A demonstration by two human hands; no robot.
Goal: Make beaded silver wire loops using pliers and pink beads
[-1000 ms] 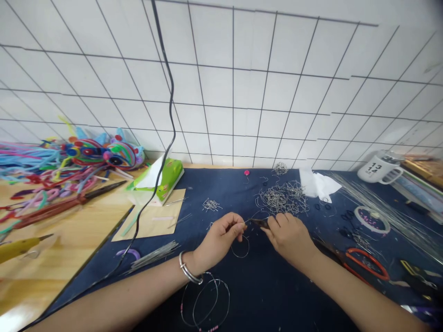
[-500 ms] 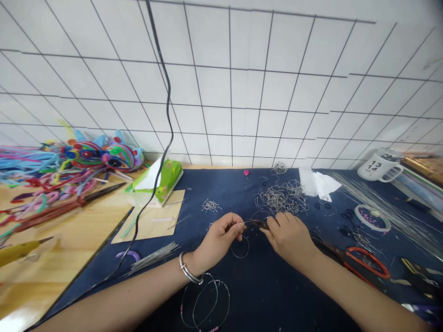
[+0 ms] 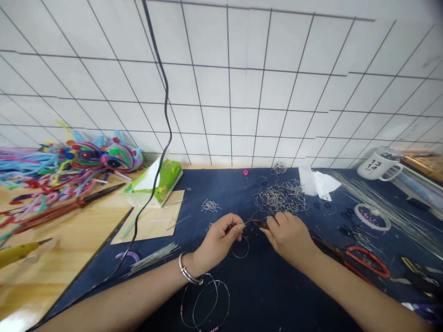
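My left hand (image 3: 225, 234) pinches a thin wire (image 3: 248, 249) between thumb and fingers, and a loop of it hangs below the fingertips. My right hand (image 3: 290, 235) is closed around dark pliers (image 3: 259, 223), mostly covered by the palm. Their jaws point left and meet the wire a short way from my left fingertips; whether they clamp it is too small to tell. Nearer to me, wire rings with pink beads (image 3: 205, 304) lie on the dark blue cloth (image 3: 270, 295). Behind my right hand is a tangled heap of bent wire pieces (image 3: 282, 198).
Red-handled scissors (image 3: 367, 261) and a round dish of beads (image 3: 372, 217) lie to the right. A white mug (image 3: 379, 165) stands at the back. On the left are a tissue pack (image 3: 154, 182), a bundle of straight wires (image 3: 154, 256) and a hanging black cable (image 3: 167, 110).
Both hands keep almost the same place and hold. The whole view has shifted very slightly; the wire and pliers look nearly unchanged.
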